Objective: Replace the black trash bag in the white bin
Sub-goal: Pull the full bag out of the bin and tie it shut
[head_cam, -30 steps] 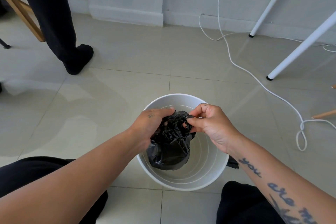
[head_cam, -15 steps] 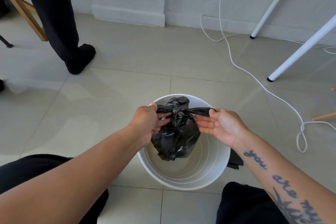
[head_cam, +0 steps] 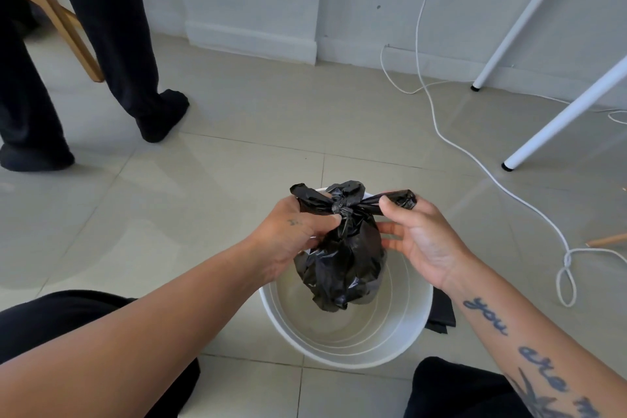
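Floor of pale glossy tiles (head_cam: 237, 180) held a round white plastic bin (head_cam: 339, 358). A crumpled, knotted black plastic trash bag (head_cam: 342, 265) hung above its open mouth. The left hand (head_cam: 295, 237) gripped one knot tail. The right hand (head_cam: 424, 244) pinched the other under its thumb, fingers loosely spread.

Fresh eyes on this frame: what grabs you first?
The knotted black trash bag, held over the white bin at centre frame, with the left hand and right hand each pinching one tail of the knot. Then the white cable snaking across the tiles at right.
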